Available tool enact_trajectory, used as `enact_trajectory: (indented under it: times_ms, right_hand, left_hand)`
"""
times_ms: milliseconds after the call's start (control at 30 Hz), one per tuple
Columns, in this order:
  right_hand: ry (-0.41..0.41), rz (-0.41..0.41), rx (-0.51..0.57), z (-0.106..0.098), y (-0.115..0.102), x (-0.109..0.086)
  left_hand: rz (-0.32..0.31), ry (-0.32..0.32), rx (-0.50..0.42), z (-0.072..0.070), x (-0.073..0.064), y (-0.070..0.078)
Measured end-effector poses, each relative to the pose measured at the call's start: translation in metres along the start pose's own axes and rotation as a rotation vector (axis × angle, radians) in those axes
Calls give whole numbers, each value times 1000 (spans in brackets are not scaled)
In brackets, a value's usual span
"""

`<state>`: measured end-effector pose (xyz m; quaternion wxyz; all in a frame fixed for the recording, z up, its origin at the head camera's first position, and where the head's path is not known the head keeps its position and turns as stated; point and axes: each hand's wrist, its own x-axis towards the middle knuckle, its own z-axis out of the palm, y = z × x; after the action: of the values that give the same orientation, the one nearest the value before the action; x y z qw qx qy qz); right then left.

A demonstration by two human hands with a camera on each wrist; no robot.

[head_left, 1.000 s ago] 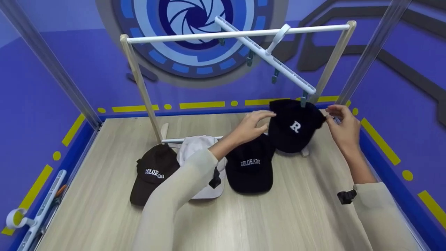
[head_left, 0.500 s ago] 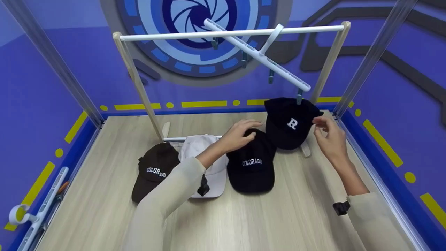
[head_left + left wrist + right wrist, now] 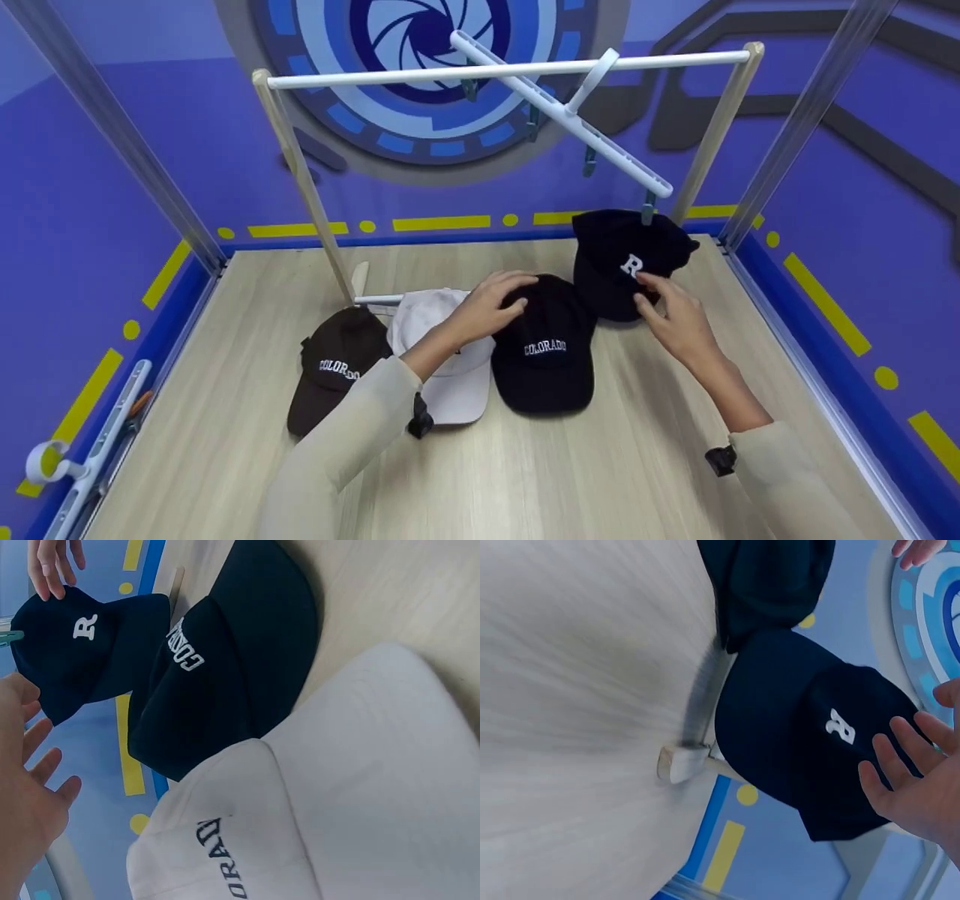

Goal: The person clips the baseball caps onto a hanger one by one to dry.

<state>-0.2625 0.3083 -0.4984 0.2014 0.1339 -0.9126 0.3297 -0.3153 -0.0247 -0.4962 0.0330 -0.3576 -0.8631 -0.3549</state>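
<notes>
Just beyond the right hand (image 3: 679, 322), the R cap (image 3: 622, 241) hangs because a clip (image 3: 648, 208) grips its edge; both hands loose, grasping nothing, left hand (image 3: 484, 307) near the black COLORADO cap (image 3: 546, 330).

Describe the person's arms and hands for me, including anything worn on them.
The left sleeve and right sleeve are long, plain and pale cream, ending above the wrists. Beside each cuff sits a small, dark, blocky gadget: left gadget, right gadget. The left hand and right hand are bare; no gloves, rings or cables show.
</notes>
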Motion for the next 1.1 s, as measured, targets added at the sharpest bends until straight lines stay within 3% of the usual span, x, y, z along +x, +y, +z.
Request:
enact_trajectory:
  times_ms: [233, 467, 833, 1100]
  right_hand:
    - [-59, 0, -3, 15, -6, -2]
    - [-63, -22, 9, 32, -10, -3]
    - [-91, -32, 49, 54, -14, -2]
    - [-90, -34, 91, 76, -18, 4]
  left_hand:
    - [-9, 1, -4, 0, -14, -3]
    - [-40, 8, -38, 2, -26, -5]
    - [-68, 45, -78, 8, -38, -13]
    - [-90, 91, -155, 17, -39, -14]
